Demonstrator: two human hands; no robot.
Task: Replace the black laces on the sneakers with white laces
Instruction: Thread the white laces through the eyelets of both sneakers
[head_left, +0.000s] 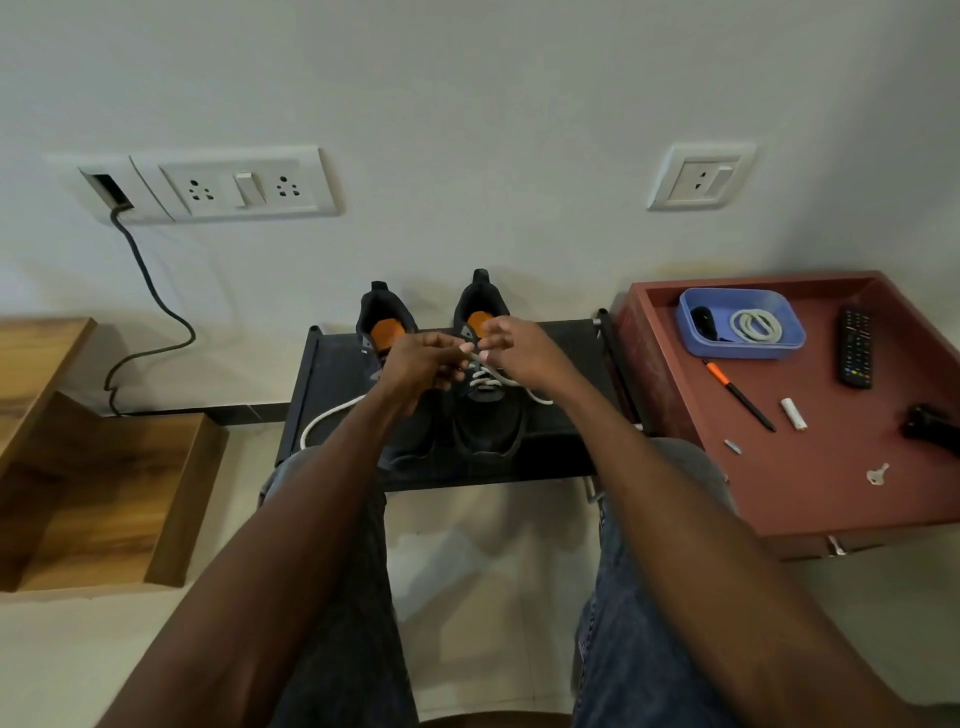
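Two dark sneakers with orange insoles stand side by side on a black rack (561, 441) against the wall. The right sneaker (491, 415) has a white lace (485, 383) threaded through its lower eyelets. The left sneaker (387, 322) is partly hidden behind my left hand (423, 364), and no lace shows on it. My left hand pinches one end of the white lace above the right sneaker's tongue. My right hand (511, 351) pinches the lace right beside it. One loose end loops off to the left (327, 418) over the rack, the other trails right.
A red-brown tray table (831, 467) at right holds a blue box (740, 330) with a coiled white lace and something black, a remote (854, 348), a pen, a key and small items. Wooden steps (78, 467) stand at left. My knees are under the rack's front edge.
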